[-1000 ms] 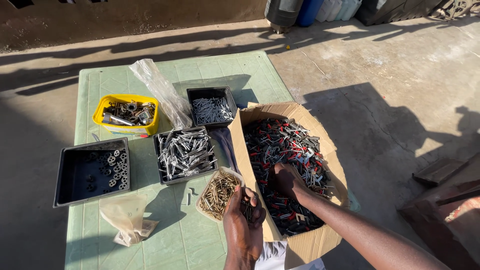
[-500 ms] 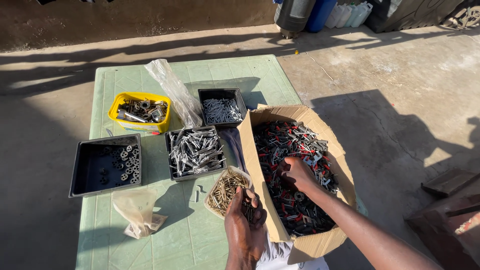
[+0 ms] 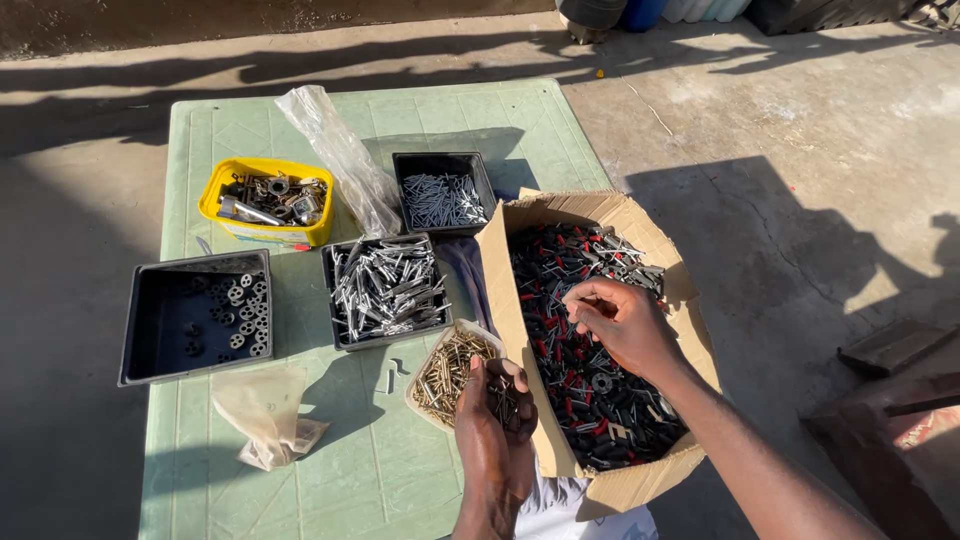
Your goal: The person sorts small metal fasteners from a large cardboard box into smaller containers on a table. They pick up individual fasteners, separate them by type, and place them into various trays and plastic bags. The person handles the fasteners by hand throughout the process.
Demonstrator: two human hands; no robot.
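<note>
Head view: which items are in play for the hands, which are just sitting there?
In hand:
- left hand, holding small dark parts
- right hand, fingers pinched over the cardboard box
- red and black parts in the box

Lying about:
- yellow tub
- black trays
- clear bag
- screw bowl

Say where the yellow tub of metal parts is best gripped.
Grip the yellow tub by its long front rim, coming from above on the near side. The clear plastic bag leans at its right end, and loose parts fill the open top.
</note>
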